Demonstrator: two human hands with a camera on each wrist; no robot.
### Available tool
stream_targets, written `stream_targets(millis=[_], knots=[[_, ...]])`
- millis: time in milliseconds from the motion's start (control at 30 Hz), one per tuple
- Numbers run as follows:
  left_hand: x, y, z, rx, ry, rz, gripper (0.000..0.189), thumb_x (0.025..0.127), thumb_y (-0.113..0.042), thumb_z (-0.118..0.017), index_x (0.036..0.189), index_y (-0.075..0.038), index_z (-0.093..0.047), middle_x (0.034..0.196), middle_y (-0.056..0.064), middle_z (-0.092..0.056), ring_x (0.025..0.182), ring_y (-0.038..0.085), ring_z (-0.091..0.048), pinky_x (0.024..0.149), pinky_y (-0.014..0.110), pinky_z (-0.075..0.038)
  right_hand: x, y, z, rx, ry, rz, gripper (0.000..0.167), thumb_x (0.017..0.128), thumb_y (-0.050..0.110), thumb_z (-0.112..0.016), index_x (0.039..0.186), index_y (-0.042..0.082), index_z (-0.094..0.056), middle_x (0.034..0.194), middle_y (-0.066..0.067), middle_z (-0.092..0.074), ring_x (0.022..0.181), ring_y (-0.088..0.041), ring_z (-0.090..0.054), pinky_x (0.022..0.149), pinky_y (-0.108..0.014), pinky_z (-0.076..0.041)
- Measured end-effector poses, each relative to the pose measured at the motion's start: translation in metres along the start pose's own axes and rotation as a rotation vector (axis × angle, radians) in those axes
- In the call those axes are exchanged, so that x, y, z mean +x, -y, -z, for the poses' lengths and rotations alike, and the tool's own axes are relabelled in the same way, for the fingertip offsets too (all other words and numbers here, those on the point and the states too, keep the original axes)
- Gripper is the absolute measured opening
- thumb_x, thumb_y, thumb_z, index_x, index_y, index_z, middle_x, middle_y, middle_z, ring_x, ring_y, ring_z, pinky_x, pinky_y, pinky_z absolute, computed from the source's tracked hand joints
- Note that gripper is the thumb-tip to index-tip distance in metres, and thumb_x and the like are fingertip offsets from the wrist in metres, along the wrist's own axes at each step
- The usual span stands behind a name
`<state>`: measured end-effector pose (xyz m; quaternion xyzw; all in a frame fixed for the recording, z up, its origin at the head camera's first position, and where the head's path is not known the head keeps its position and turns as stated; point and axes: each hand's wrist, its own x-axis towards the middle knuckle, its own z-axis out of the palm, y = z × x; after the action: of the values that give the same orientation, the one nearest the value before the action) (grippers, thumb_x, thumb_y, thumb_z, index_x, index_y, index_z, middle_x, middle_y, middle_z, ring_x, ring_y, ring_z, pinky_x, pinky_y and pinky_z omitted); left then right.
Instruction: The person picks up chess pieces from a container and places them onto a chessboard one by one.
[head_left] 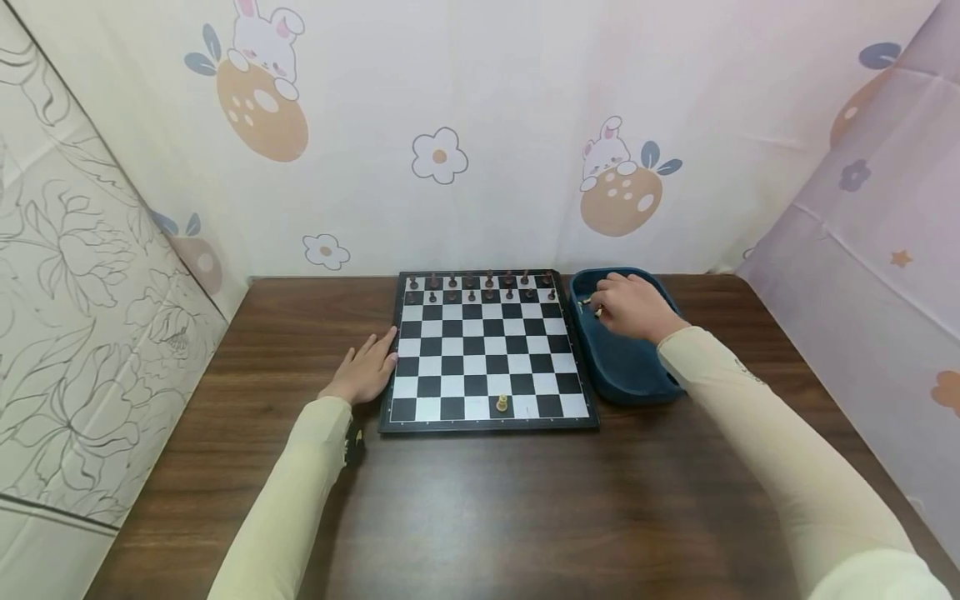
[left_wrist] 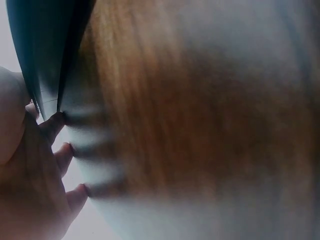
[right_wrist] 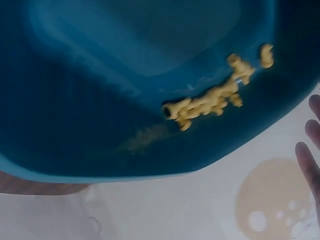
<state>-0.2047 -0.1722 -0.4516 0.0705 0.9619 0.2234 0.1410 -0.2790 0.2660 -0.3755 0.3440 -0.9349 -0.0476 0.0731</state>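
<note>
A black-and-white chessboard lies on the table, dark chessmen filling its two far rows. A single pale chess piece stands in the near row. My left hand rests at the board's left edge with fingers spread; in the left wrist view its fingertips show beside the dark board edge. Over the far end of a blue tray is my right hand, fingers bent down. Pale chessmen lie in a heap in the tray, apart from the loosely bent fingers.
The tray stands close along the board's right side on the brown wooden table. A patterned curtain hangs behind the table's far edge, with more printed cloth to the right and a floral panel to the left.
</note>
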Motion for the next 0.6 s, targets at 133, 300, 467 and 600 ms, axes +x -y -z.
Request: stream_targets(millis=[133,300,467,600], knots=[[0.000,0.000,0.000,-0.003,0.002,0.007,0.057,0.104,-0.033,-0.026,0.155,-0.013,-0.009,0.158,0.010,-0.016,0.144,0.033,-0.007,0.112,0.059,-0.001,0.001,-0.010,-0.001,0.014,0.033,-0.052,0.009,0.078,0.004,-0.070,0.086,0.005,-0.074,0.080,-0.007,-0.062,0.076,-0.025,-0.053,0.062,-0.039,-0.047],[0.001,0.002,0.000,0.003,-0.006,0.021,0.057,0.104,-0.033,-0.026,0.155,-0.013,-0.009,0.158,0.010,-0.016,0.144,0.032,-0.007,0.112,0.058,-0.002,0.004,-0.019,-0.006,0.009,0.089,-0.083,0.011,0.079,0.011,-0.073,0.087,0.005,-0.075,0.083,-0.008,-0.065,0.079,-0.027,-0.056,0.065,-0.044,-0.049],[0.001,0.002,-0.002,0.009,-0.012,0.012,0.057,0.104,-0.033,-0.027,0.155,-0.012,-0.010,0.158,0.010,-0.017,0.144,0.033,-0.008,0.112,0.059,-0.002,0.006,-0.027,-0.019,0.026,0.162,-0.145,0.016,0.078,0.019,-0.076,0.085,0.005,-0.075,0.081,-0.008,-0.065,0.078,-0.028,-0.056,0.065,-0.046,-0.049],[0.001,0.002,-0.004,0.015,-0.018,0.001,0.057,0.104,-0.033,-0.027,0.154,-0.012,-0.011,0.158,0.010,-0.017,0.144,0.033,-0.009,0.112,0.059,-0.003,0.008,-0.034,-0.028,0.061,0.239,-0.238,0.020,0.079,0.026,-0.075,0.078,0.006,-0.073,0.075,-0.005,-0.064,0.074,-0.026,-0.055,0.064,-0.045,-0.049]])
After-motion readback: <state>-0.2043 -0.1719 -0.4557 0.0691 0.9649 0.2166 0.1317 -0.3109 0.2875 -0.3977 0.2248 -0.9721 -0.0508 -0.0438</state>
